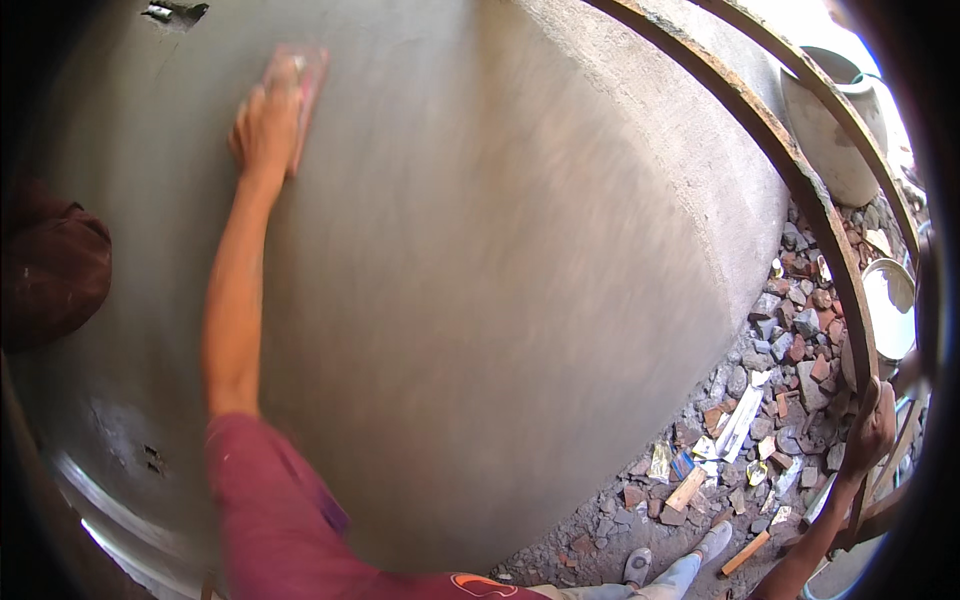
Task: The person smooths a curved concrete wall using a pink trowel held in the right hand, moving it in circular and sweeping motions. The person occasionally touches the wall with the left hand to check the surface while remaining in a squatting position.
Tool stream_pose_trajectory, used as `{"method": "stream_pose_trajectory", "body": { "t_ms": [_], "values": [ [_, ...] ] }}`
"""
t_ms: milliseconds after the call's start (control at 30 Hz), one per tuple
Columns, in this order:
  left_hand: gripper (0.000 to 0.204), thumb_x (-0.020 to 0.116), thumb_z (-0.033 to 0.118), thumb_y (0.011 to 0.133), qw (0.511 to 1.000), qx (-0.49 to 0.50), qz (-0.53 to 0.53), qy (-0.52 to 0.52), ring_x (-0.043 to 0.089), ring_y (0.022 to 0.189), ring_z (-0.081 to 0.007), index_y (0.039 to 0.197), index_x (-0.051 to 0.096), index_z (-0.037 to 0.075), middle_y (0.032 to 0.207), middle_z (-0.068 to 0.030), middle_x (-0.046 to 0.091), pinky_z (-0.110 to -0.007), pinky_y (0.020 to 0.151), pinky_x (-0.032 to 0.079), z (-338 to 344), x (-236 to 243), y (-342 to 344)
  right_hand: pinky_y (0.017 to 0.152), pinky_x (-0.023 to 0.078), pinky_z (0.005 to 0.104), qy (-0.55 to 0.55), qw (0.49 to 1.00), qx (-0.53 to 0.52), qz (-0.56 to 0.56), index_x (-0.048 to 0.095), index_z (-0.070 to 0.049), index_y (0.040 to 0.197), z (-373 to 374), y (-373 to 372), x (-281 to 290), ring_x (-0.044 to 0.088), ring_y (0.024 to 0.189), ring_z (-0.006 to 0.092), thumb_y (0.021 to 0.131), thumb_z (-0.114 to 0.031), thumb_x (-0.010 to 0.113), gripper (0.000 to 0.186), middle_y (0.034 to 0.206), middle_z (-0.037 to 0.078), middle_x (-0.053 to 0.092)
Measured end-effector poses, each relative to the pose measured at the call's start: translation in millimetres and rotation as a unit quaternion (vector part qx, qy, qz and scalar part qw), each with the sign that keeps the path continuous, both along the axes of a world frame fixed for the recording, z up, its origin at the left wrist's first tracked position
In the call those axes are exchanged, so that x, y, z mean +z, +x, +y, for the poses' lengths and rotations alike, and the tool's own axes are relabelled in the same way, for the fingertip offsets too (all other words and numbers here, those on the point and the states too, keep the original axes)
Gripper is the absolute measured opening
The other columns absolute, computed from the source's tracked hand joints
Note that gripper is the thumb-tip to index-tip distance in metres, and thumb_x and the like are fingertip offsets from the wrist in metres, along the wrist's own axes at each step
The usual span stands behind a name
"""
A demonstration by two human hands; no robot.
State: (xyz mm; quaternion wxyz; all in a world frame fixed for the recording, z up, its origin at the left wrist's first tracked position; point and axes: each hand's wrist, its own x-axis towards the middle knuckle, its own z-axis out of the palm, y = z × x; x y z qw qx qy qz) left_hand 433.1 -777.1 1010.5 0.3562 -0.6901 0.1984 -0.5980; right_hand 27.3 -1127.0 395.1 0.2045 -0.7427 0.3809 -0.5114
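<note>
My left hand point(268, 125) is wrapped round the handle of a reddish plastering float point(312, 85). The float lies against a large grey plastered wall point(450, 330), blurred by motion, and its handle is mostly behind my fingers. My left arm, in a maroon sleeve, stretches up across the plaster. Over at the lower right, my right hand point(875, 428) grips a long rusty bar point(800, 175) that curves up along the right side of the view.
A brown cap-like shape point(55, 265) juts in at the left. Broken bricks and stones point(790, 350) cover the ground at right, with wood scraps point(687, 490) among them. A large pale jar point(835, 130) and a white bucket point(890, 310) stand beyond the bar. Two shoes point(714, 541) show below.
</note>
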Motion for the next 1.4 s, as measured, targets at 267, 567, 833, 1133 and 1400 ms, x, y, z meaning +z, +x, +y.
{"method": "stream_pose_trajectory", "body": {
  "t_ms": [267,567,833,1133,1400],
  "values": [
    [0.045,0.055,0.043,0.101,0.998,-0.017,-0.011,-0.066,0.066,0.103,-0.0366,0.145,0.049,0.035,0.112,-0.0104,0.068,-0.053,0.081,0.056,48,9,-14,0.061,0.041,0.0373,0.027,0.999,0.037,0.013,0.055,-0.002,0.083,6,4,9,0.050,0.063,0.0261,0.108,-0.028,0.052,0.037,0.072,0.011,0.048],
    [0.046,0.058,0.043,0.100,0.997,0.010,0.068,0.042,0.067,0.093,-0.0351,0.145,0.047,0.039,0.100,-0.0109,0.067,-0.050,0.077,0.056,94,-32,-40,0.060,0.041,0.0387,-0.017,1.000,0.000,0.020,0.057,0.001,0.087,-3,-11,8,0.050,0.063,0.0285,0.109,-0.025,0.049,0.035,0.073,0.013,0.048],
    [0.042,0.053,0.046,0.101,1.000,0.015,-0.011,-0.003,0.067,0.099,-0.0388,0.141,0.050,0.035,0.108,-0.0127,0.069,-0.054,0.082,0.055,-23,58,5,0.062,0.041,0.0399,0.025,0.999,0.029,-0.012,0.057,0.003,0.088,5,7,-2,0.049,0.065,0.0318,0.109,-0.029,0.051,0.039,0.074,0.016,0.049],
    [0.041,0.051,0.045,0.103,0.998,0.003,0.014,-0.057,0.067,0.102,-0.0392,0.143,0.049,0.036,0.112,-0.0124,0.069,-0.055,0.081,0.054,-4,8,11,0.059,0.037,0.0391,-0.012,0.999,0.016,0.029,0.051,0.000,0.080,0,-2,9,0.044,0.060,0.0262,0.108,-0.027,0.052,0.040,0.070,0.012,0.044],
    [0.046,0.054,0.041,0.102,0.993,0.004,0.072,0.096,0.068,0.096,-0.0423,0.146,0.045,0.036,0.107,-0.0171,0.069,-0.056,0.080,0.054,-48,-10,32,0.060,0.038,0.0353,-0.010,1.000,-0.007,0.006,0.053,0.002,0.083,2,1,0,0.041,0.063,0.0211,0.108,-0.025,0.053,0.037,0.072,0.011,0.040]
  ]
}}
